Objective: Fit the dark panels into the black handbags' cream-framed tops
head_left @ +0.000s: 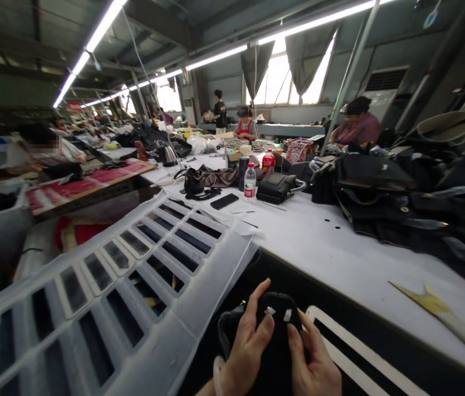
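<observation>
A black bag piece (278,346) is held low in front of me, at the table's near edge. Two small shiny metal fittings show near its rounded top. My left hand (246,344) grips its left side, thumb lying by the left fitting (269,311) and index finger pointing up along the edge. On the other side, my right hand (312,352) pinches the right edge, with the thumb below the right fitting (287,314). Fingers behind the piece are hidden. A dark strap or flap (226,327) in clear wrap shows left of my left hand.
A white slotted plastic rack (211,269) stands at the left. On the white table (298,242) are a phone (224,201), a water bottle (250,181), a black bag (277,187), yellow-handled scissors (434,308) and a pile of black bags (381,187). Several people work farther back.
</observation>
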### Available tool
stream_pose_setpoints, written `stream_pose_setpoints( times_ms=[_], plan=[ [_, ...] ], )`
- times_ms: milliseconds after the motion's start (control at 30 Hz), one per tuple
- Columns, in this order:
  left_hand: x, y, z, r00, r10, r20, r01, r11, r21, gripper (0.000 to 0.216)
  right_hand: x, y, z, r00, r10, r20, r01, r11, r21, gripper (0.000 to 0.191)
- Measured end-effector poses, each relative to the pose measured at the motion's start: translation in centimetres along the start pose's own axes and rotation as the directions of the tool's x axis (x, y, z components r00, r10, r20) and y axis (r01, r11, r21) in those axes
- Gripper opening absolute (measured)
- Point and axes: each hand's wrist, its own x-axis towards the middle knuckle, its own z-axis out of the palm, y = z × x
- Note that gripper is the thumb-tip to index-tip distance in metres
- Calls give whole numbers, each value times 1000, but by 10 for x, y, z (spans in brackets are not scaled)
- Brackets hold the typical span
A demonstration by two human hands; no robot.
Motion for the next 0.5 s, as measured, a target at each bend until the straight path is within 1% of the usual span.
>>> stream_pose_setpoints(
  times_ms=[67, 167, 267, 367, 500],
  plan=[
    [-8, -9, -1, 998, 37, 50, -38, 999, 19, 74, -4, 8, 0, 1000, 27, -14, -27, 1000, 6, 67],
    [-16, -17, -2, 996, 69, 54, -75, 992, 101, 84, -8, 12, 1, 1000, -14, -16, 14, 999, 34, 67],
    [-17, -20, -1, 998, 62, 22, -65, 981, 181, 80, -9, 9, 2, 999, -34, -23, 35, 998, 56, 65],
    [-16, -19, -1, 999, 27, 17, -30, 981, 193, 74, -9, 7, 3, 999, -9, -36, 11, 997, 71, 62],
    [-15, -18, 0, 1000, -13, -12, 16, 972, 235, 64, -8, 10, 4, 997, -32, -65, 39, 994, 101, 58]
  ],
)
